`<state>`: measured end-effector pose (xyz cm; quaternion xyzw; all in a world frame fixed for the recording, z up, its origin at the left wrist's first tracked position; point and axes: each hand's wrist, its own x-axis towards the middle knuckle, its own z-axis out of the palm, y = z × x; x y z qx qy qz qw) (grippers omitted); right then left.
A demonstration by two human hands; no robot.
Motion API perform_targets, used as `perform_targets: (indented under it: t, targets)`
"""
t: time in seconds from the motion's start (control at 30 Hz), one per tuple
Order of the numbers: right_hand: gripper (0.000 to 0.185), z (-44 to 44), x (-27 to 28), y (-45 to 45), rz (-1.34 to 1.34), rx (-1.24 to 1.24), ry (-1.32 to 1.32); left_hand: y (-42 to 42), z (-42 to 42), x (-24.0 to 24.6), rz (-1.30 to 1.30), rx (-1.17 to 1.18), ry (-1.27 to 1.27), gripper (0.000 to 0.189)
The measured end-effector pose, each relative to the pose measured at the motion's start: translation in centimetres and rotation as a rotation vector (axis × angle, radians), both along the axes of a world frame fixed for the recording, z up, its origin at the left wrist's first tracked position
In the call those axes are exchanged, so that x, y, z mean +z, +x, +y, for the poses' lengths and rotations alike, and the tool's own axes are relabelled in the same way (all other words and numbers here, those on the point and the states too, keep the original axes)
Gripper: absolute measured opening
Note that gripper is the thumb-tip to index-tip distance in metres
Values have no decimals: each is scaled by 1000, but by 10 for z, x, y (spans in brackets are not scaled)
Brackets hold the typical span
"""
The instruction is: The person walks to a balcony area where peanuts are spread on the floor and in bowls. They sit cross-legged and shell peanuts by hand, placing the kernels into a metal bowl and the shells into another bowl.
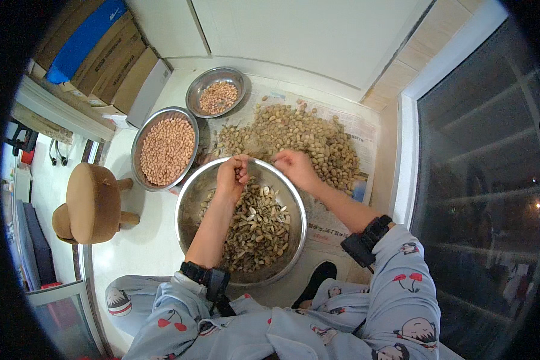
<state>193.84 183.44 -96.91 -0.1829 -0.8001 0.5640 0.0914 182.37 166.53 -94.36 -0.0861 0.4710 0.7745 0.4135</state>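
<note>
A large steel bowl (299, 245) stands before me, partly filled with cracked peanut shells (258, 238). My left hand (232, 176) is above its far side, fingers curled around what look like a few reddish peanut kernels (240, 171). My right hand (295, 167) is just beyond the bowl's far right rim, beside a heap of unshelled peanuts (310, 135). Its fingertips are drawn together; whether something small is between them is not clear. The heap lies on spread newspaper (366, 135).
Left of the heap, a steel basin (134, 155) is full of shelled kernels; a smaller basin (192, 85) behind it holds fewer. A brown padded stool (94, 202) stands at left, cardboard boxes (130, 81) at far left. A dark glass pane (477, 157) runs along the right.
</note>
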Motion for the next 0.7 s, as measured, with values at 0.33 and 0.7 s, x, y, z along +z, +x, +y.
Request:
perform_targets:
  t: [0.33,0.7]
  targets:
    - [18,151,-71,107,-387,-782,305,8,3,4,-54,-45,51,21]
    - [19,129,-87,126,-457,-176,496,12,11,4,-38,-119,74,24]
